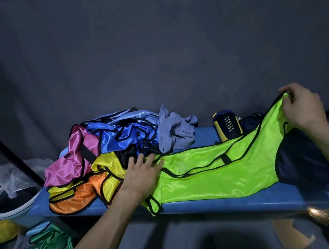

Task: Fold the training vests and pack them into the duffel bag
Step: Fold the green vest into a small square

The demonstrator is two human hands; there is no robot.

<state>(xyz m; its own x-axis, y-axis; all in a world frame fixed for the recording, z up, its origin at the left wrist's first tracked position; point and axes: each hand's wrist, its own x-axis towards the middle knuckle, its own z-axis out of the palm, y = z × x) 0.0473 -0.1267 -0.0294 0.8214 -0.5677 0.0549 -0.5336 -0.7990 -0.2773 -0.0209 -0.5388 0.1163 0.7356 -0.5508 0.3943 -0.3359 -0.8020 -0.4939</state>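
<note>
1. The green vest lies spread along the blue surface, its right end over the dark duffel bag.
2. The right hand pinches the far right strap, fingers curled round it.
3. The left hand presses flat, fingers straight.
4. Risk: the slippery fabric may slide off the near edge, or drag the vest pile along.
</note>
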